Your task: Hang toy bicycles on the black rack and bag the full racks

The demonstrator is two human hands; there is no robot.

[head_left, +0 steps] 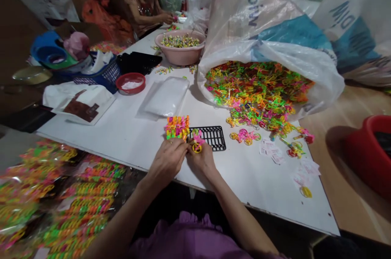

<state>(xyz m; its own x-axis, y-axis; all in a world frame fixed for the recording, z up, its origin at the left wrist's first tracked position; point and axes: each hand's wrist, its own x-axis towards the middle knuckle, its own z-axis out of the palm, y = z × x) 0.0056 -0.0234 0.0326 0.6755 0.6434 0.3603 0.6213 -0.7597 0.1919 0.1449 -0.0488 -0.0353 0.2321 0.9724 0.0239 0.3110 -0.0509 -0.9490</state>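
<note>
Though tiny, neon pink-and-yellow toy (197, 144)

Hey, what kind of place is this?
Probably a small hand-assembly workshop: a plastic sack spilling bright plastic pieces, a black grid tray partly loaded, another person working at the same table.

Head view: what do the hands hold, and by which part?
The right hand pinches a small yellow-and-pink plastic ring by its lower rim. The left hand is close beside it; its grip cannot be told.

White tabletop (122, 141) across the centre, tan wooden surface (360, 100) at right, brown cardboard (18, 35) upper left, dim indoor light
</note>
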